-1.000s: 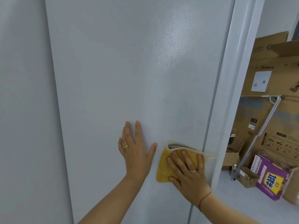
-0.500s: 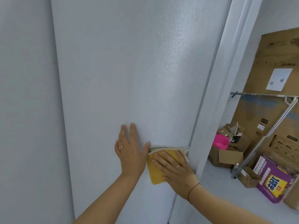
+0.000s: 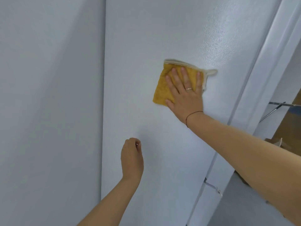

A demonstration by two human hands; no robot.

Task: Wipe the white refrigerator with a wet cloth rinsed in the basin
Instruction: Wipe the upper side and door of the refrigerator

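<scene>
The white refrigerator side panel [image 3: 146, 38] fills most of the view. A folded yellow cloth with a cream edge [image 3: 162, 88] lies flat against the panel, upper right of centre. My right hand [image 3: 185, 92] presses on it with straight, spread fingers. Lower down, my left hand [image 3: 132, 157] hangs just in front of the panel with its fingers loosely curled, holding nothing. The basin is not in view.
A white wall [image 3: 48, 95] stands to the left of the refrigerator. The door's edge and seal [image 3: 254, 82] run diagonally at the right. Beyond it are a metal rack bar [image 3: 280, 104] and a brown cardboard box [image 3: 290, 137].
My right hand slid the cloth upward along the panel. My left hand lifted off the panel, where it lay flat, and its fingers curled. The view tilted up.
</scene>
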